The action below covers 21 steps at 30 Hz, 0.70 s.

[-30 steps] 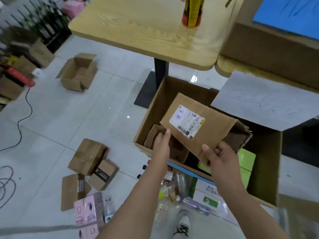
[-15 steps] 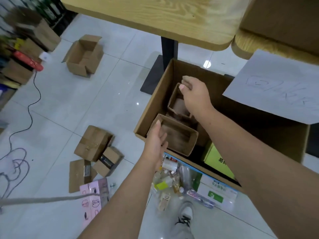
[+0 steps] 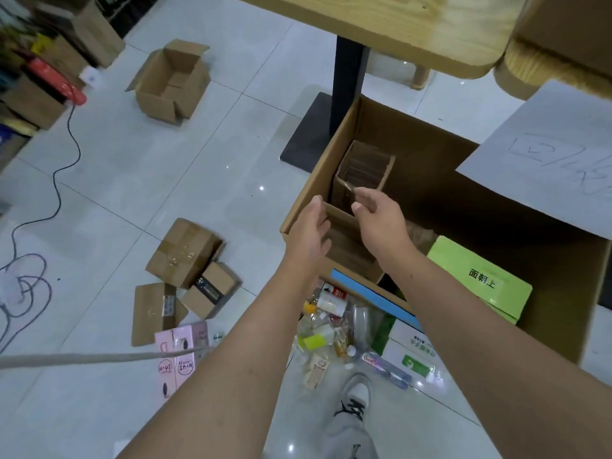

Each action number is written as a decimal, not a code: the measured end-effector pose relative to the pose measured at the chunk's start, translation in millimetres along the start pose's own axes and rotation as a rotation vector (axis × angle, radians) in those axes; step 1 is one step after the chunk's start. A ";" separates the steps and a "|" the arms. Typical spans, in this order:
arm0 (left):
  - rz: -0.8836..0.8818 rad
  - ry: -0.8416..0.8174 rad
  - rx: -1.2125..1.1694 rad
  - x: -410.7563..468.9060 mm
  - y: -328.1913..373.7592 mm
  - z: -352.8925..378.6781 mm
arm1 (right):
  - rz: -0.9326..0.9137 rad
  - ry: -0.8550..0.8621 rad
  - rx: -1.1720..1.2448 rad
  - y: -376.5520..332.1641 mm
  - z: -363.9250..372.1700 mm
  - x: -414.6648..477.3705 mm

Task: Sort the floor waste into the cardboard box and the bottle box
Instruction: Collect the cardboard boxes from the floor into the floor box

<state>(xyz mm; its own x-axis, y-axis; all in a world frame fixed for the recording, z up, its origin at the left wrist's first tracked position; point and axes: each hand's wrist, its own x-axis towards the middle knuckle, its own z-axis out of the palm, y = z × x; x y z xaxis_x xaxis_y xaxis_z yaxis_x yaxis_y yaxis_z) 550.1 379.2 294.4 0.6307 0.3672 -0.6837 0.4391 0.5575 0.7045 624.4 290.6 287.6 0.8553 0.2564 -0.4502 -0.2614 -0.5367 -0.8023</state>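
Note:
The big open cardboard box (image 3: 311,197) stands on the floor under the table. Inside it are a small upright carton (image 3: 366,167), a second small carton (image 3: 347,256) at the near wall and a green package (image 3: 477,279). My left hand (image 3: 309,233) hovers at the box's near left corner, fingers apart, holding nothing. My right hand (image 3: 377,217) is beside it over the second carton, fingers loosely curled and empty. Against the box's near side lies the bottle box (image 3: 374,298), blue-edged, with a pile of bottles (image 3: 328,326).
On the tiles to the left lie three brown cartons (image 3: 183,253), a pink carton (image 3: 180,356) and, farther off, an open box (image 3: 172,81). A black table post (image 3: 347,87), a paper sign (image 3: 546,154), a cable (image 3: 63,160) and my shoe (image 3: 356,395) are nearby.
One second ago both hands held a labelled carton above the big box. It now stands inside, and both hands have drawn back empty to the near edge.

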 end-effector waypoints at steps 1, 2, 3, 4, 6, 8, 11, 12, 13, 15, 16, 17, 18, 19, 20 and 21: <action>0.000 -0.005 0.000 -4.2 -0.1 -8.3 | -0.011 0.001 -0.011 -1.4 6.2 -6.7; 0.002 -0.005 -0.009 -10.2 0.3 -18.1 | -0.025 0.001 -0.021 -3.4 14.4 -13.7; 0.008 0.007 -0.021 -15.3 0.6 -29.6 | -0.038 -0.002 -0.024 -5.6 24.1 -20.7; 0.011 0.018 -0.032 -20.9 2.1 -41.9 | -0.052 -0.007 -0.020 -8.3 35.5 -27.8; 0.001 0.035 -0.045 -29.2 5.7 -70.0 | -0.083 -0.026 -0.032 -13.7 63.7 -41.7; -0.008 0.045 -0.039 -35.1 8.4 -103.1 | -0.108 -0.057 -0.047 -21.2 97.2 -55.8; 0.005 0.088 -0.074 -40.3 5.0 -160.0 | -0.112 -0.134 -0.057 -29.9 154.5 -74.3; 0.012 0.103 -0.100 -43.8 1.7 -180.8 | -0.110 -0.160 -0.060 -31.0 175.0 -80.3; 0.006 0.119 -0.126 -47.7 -2.1 -200.3 | -0.109 -0.182 -0.066 -30.3 193.8 -85.3; -0.018 0.166 -0.188 -55.6 -13.2 -244.7 | -0.097 -0.250 -0.087 -30.2 236.1 -99.3; -0.024 0.197 -0.215 -60.0 -17.9 -267.5 | -0.083 -0.284 -0.098 -31.7 257.3 -106.2; -0.040 0.226 -0.231 -65.2 -22.2 -289.7 | -0.074 -0.314 -0.116 -34.8 278.1 -113.8; -0.050 0.261 -0.238 -69.6 -27.2 -311.7 | -0.070 -0.347 -0.141 -37.2 299.1 -120.4; -0.058 0.295 -0.251 -74.3 -32.0 -332.8 | -0.063 -0.385 -0.162 -39.6 318.8 -127.1; -0.056 0.323 -0.259 -79.3 -36.6 -350.9 | -0.056 -0.426 -0.175 -42.1 336.4 -134.0; -0.051 0.348 -0.268 -84.1 -41.4 -367.3 | -0.045 -0.466 -0.192 -43.3 353.9 -141.0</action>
<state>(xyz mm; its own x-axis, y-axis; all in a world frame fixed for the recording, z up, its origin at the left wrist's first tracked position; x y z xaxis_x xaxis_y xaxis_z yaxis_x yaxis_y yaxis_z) 243.9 598.8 252.8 0.3392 0.5380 -0.7717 0.2538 0.7376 0.6258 356.8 562.2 247.1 0.5619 0.5910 -0.5788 -0.1038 -0.6438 -0.7581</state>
